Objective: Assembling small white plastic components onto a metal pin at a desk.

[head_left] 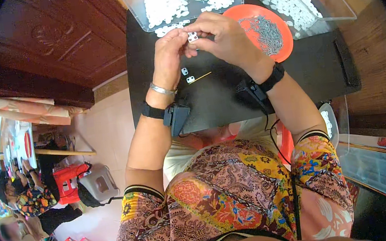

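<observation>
Above the dark table [293,77], my left hand [169,48] and my right hand [223,35] meet, fingertips pinched around a small white plastic piece with dark holes [193,37]. Its lower part shows between the fingers; the rest is hidden by them. Two similar small white pieces lie on the table below my hands, one piece [184,72] just beyond the other piece [191,79]. A thin yellowish stick [201,77] lies beside the nearer one. To the right of my right hand sits an orange-red plate [283,20] holding a heap of thin grey metal screws or nails [267,36].
Behind my hands stands a clear plastic bin [139,18] with white plastic pieces [165,6]. Another clear container [334,19] at the far right holds more white pieces [287,5]. Other people [34,198] sit among chairs at the left.
</observation>
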`<state>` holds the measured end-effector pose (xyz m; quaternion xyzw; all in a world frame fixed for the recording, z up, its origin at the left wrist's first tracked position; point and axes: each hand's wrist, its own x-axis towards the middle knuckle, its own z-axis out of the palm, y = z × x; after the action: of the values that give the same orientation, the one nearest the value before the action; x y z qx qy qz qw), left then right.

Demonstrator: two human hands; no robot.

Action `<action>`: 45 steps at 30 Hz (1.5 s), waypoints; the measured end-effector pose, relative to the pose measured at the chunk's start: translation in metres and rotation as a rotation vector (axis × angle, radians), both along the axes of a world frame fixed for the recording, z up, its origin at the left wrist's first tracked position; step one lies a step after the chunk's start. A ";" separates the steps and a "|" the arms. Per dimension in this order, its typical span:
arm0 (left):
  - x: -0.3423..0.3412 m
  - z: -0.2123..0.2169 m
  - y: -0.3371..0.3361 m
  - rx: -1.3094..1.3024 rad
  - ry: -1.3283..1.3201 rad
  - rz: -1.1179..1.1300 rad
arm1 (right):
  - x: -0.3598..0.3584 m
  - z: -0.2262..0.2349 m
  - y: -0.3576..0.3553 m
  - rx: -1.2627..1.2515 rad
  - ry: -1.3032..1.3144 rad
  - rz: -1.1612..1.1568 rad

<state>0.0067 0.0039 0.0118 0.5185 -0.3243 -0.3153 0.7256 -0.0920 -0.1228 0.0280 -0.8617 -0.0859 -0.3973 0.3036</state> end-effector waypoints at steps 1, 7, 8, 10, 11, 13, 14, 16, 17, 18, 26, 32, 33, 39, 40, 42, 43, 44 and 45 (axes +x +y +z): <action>0.000 0.000 0.000 -0.003 -0.017 -0.010 | 0.000 0.001 0.001 0.001 0.000 0.001; -0.001 -0.002 0.000 -0.053 0.031 -0.013 | -0.001 0.002 0.001 0.008 0.023 -0.010; -0.002 -0.002 0.000 -0.053 0.031 -0.014 | -0.001 0.001 0.001 0.028 0.018 -0.001; -0.003 -0.003 0.000 -0.063 0.068 -0.007 | -0.001 0.002 0.002 0.048 0.012 0.008; -0.004 -0.002 0.000 -0.063 0.068 -0.006 | -0.002 0.003 0.001 0.055 0.032 0.013; -0.005 -0.002 0.000 -0.086 0.043 0.001 | -0.002 0.004 0.001 0.064 0.053 0.019; -0.005 -0.002 0.001 -0.085 0.043 0.002 | -0.002 0.004 0.002 0.069 0.045 0.023; -0.004 -0.003 0.001 -0.075 0.043 0.003 | -0.002 0.006 0.002 0.073 0.037 0.029; -0.005 -0.003 0.001 -0.075 0.043 0.004 | -0.003 0.006 0.003 0.069 0.046 0.023; -0.006 -0.002 0.001 -0.077 0.043 0.008 | -0.003 0.006 0.002 0.066 0.054 0.016; -0.012 0.006 0.003 -0.027 -0.074 0.117 | -0.003 0.007 0.003 0.020 -0.002 0.037; -0.013 0.004 0.005 -0.097 -0.134 0.110 | -0.005 0.009 0.006 0.021 -0.048 0.039; -0.014 0.005 0.005 -0.105 -0.123 0.120 | -0.005 0.009 0.007 0.012 -0.066 0.033; -0.019 0.003 0.004 -0.127 -0.077 0.159 | -0.004 0.009 0.010 -0.028 -0.088 0.024; -0.020 0.003 0.004 -0.120 -0.077 0.170 | -0.004 0.009 0.010 -0.027 -0.086 0.026; -0.020 0.002 0.004 -0.119 -0.077 0.172 | -0.003 0.008 0.009 -0.033 -0.080 0.019; -0.020 0.001 0.003 -0.119 -0.078 0.173 | -0.003 0.007 0.009 -0.033 -0.078 0.016; -0.021 0.001 0.003 -0.120 -0.076 0.170 | -0.003 0.006 0.009 -0.027 -0.072 0.020; -0.022 0.001 0.004 -0.122 -0.081 0.186 | -0.002 0.006 0.009 -0.021 -0.067 0.032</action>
<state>-0.0149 0.0078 0.0128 0.5138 -0.3223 -0.2051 0.7682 -0.0940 -0.1141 0.0337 -0.8496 -0.1141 -0.4201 0.2978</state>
